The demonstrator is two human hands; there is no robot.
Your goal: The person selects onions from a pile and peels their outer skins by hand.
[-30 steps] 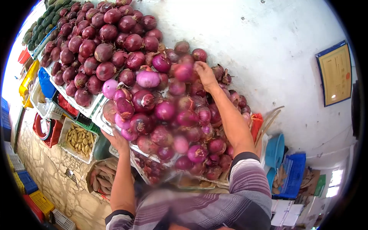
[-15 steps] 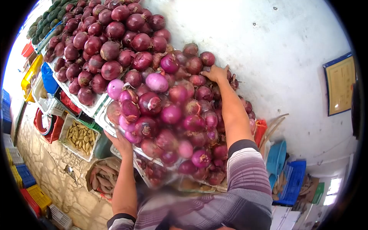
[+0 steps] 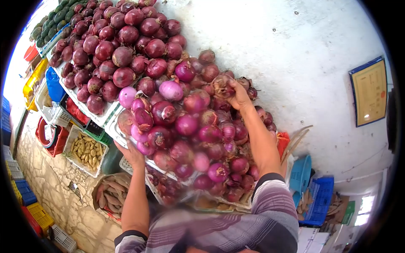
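My right hand (image 3: 239,96) is closed around a red onion (image 3: 222,86) with loose, brownish dry skin, at the far right side of the heap. Beneath and in front of it lies a pile of red onions (image 3: 187,125), some peeled to shiny purple or pink, others with papery skin. On the left, my left hand (image 3: 134,156) grips the edge of the white tray (image 3: 113,128) under the pile, beside a few smooth onions. Some of its fingers are hidden.
A larger heap of red onions (image 3: 122,56) rises behind on the left. Below it stand a crate of small yellowish tubers (image 3: 87,152) and a sack of sweet potatoes (image 3: 113,195). The white wall (image 3: 287,50) borders the right, with blue baskets (image 3: 319,198) lower down.
My right hand has closed on a dry-skinned onion, lifted it slightly and drawn it a little left and toward me. My left hand stays at the tray's edge.
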